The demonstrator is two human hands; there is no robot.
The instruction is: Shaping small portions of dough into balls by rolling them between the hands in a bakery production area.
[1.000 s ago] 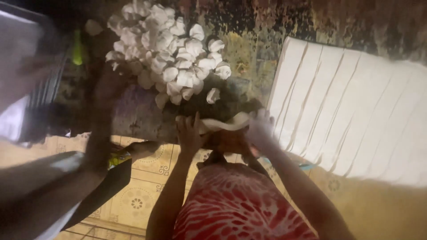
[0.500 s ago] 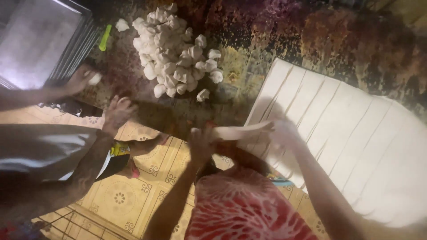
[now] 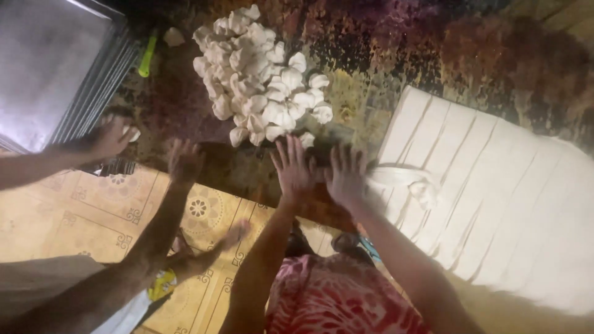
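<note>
Left hand [image 3: 292,167] and right hand [image 3: 345,176] lie side by side, palms down, fingers spread flat on the dark worktop [image 3: 247,173]; neither grips anything. Just right of the right hand: a pulled strip of white dough [image 3: 405,179], lying on the scored dough sheet [image 3: 495,198]. Beyond the fingertips, near but apart: pile of white dough pieces [image 3: 260,80]. Left: a co-worker's hands [image 3: 184,162] on the worktop edge. Far left: metal tray [image 3: 55,68].
</note>
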